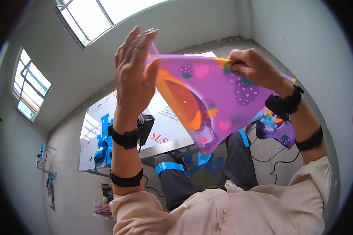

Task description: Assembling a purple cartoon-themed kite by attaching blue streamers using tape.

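Note:
A purple printed cloth (211, 86) with berries, hearts and a large orange patch is stretched between my hands, its lower corner hanging over my lap. The fingers of my right hand (253, 67) are closed on its upper right edge. My left hand (135, 70) is raised at the other end, fingers stretched upward and slightly blurred. Its thumb lies in front of the cloth's left edge; whether it pinches the cloth is hidden. Another similar purple printed piece (276, 133) lies low on the right, beneath my right forearm.
A white table (172, 147) with red lettering stands before my knees. Blue straps (103, 147) are heaped at its left edge. Blue bands (168, 167) cross my knees. Black cables (280, 164) trail on the right. A wire rack (51, 158) is by the left wall.

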Action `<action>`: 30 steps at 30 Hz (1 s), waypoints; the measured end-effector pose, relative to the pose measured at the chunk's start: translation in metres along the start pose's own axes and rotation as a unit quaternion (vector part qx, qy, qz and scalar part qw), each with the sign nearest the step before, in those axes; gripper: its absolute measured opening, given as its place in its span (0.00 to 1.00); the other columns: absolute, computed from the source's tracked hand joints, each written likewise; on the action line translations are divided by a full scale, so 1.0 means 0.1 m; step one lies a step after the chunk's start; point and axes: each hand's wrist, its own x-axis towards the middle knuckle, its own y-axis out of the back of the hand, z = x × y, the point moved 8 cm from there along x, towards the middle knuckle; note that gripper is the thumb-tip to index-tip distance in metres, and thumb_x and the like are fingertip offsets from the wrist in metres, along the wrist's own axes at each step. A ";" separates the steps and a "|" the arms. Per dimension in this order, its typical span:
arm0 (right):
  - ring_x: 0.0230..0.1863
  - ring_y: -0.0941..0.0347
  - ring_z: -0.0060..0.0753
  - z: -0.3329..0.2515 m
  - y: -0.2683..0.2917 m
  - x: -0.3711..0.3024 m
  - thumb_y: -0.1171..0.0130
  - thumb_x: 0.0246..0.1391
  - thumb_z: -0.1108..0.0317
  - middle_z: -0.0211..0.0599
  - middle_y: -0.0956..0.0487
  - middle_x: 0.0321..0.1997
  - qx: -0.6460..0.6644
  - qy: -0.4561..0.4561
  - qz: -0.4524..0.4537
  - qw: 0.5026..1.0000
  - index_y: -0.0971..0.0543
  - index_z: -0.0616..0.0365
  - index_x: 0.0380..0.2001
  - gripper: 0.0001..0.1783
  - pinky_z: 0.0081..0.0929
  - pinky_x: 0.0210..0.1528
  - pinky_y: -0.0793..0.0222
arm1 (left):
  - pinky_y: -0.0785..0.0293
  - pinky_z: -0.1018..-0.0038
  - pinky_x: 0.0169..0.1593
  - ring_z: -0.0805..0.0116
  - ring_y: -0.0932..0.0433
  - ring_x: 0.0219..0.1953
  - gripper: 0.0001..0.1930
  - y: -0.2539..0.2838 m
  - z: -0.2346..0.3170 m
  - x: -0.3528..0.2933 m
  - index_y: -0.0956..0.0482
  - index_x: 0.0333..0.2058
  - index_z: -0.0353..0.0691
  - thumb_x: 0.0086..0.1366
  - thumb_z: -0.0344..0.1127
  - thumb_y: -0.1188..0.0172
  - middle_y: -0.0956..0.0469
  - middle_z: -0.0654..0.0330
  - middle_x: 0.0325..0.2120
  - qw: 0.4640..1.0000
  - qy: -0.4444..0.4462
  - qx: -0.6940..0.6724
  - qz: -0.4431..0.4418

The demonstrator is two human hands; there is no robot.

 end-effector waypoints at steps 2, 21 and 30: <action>0.24 0.28 0.43 -0.10 -0.17 -0.02 0.45 0.45 0.75 0.50 0.26 0.21 -0.012 0.023 0.021 0.999 0.26 0.67 0.25 0.05 0.32 0.29 0.34 | 0.34 0.64 0.51 0.54 0.30 0.50 0.18 -0.30 0.31 0.15 0.29 0.46 0.38 0.56 0.30 0.44 0.26 0.49 0.43 0.996 -0.040 -0.052 -0.062; 0.40 0.24 0.27 0.81 0.26 -0.99 0.40 0.45 0.78 0.39 0.20 0.37 0.285 -0.113 0.053 0.950 0.23 0.63 0.40 0.15 0.22 0.48 0.30 | 0.34 0.82 0.22 0.79 0.29 0.17 0.04 -0.69 -0.17 -0.87 0.23 0.28 0.32 0.51 0.20 0.43 0.27 0.62 0.15 0.853 0.292 -0.282 -0.330; 0.36 0.24 0.23 1.19 -0.26 -0.98 0.42 0.54 0.61 0.36 0.21 0.34 0.433 -0.170 0.087 0.881 0.23 0.63 0.41 0.17 0.25 0.44 0.28 | 0.31 0.84 0.25 0.79 0.28 0.20 0.16 -0.70 -0.07 -0.83 0.22 0.40 0.36 0.51 0.18 0.43 0.25 0.63 0.22 0.842 0.311 -0.317 -0.305</action>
